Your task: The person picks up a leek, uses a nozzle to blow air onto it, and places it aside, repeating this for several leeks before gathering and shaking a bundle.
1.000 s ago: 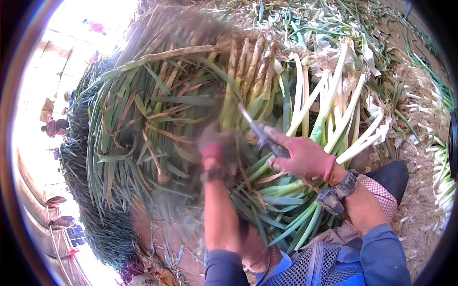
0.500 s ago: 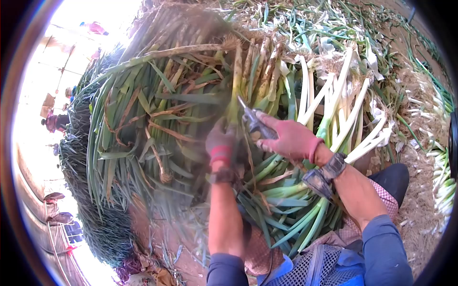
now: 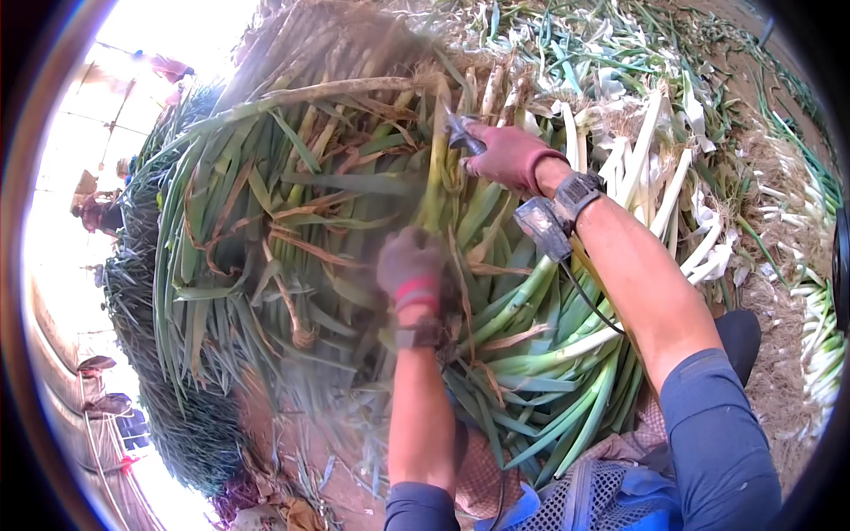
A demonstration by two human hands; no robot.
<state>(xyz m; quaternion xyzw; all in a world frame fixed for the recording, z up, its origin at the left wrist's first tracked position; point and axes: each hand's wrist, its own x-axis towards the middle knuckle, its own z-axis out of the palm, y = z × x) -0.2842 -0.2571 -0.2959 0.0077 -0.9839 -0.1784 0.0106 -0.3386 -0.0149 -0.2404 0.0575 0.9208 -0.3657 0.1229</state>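
My left hand [image 3: 409,264], in a dusty red-banded glove, is closed round the green part of a long green onion [image 3: 436,168], whose root end points away from me. My gloved right hand [image 3: 518,157] grips a grey air blow gun [image 3: 462,133], its thin nozzle beside the upper stalk of that onion. Unpeeled green onions [image 3: 292,195] with brown, dry leaves lie heaped left of my hands. To the right are cleaned white-stemmed onions [image 3: 642,146], with green leaves [image 3: 549,354] curving towards my lap. A blurry haze covers part of the view around my left hand.
Leaf scraps and peeled skins [image 3: 575,53] cover the ground at the back. A tall bank of dark green leaves [image 3: 181,398] stands at the left. More white-stemmed onions [image 3: 819,354] line the far right. A small box [image 3: 542,228] with a cable hangs at my right wrist.
My right hand has moved up and away from me with the air blow gun, towards the onion's root end. My left hand stays closed on the onion, nearly in place.
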